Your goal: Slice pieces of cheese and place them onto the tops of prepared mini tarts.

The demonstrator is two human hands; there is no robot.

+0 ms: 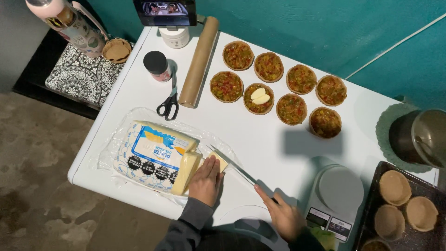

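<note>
Your white table point(260, 139) fills mid-frame. On it: a wrapped cheese block point(155, 155) lower left, black scissors point(169, 100) and a paper roll point(199, 62) upper left, eight filled tart shells point(278, 83) upper centre, a kitchen scale point(337, 195) lower right.

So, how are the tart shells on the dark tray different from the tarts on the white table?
The tart shells are empty and plain pale brown; the tarts are filled with a red and green mixture. The shells sit on a dark tray; the tarts lie on the white table. One tart has pale slices on top. Both are small and round.
</note>
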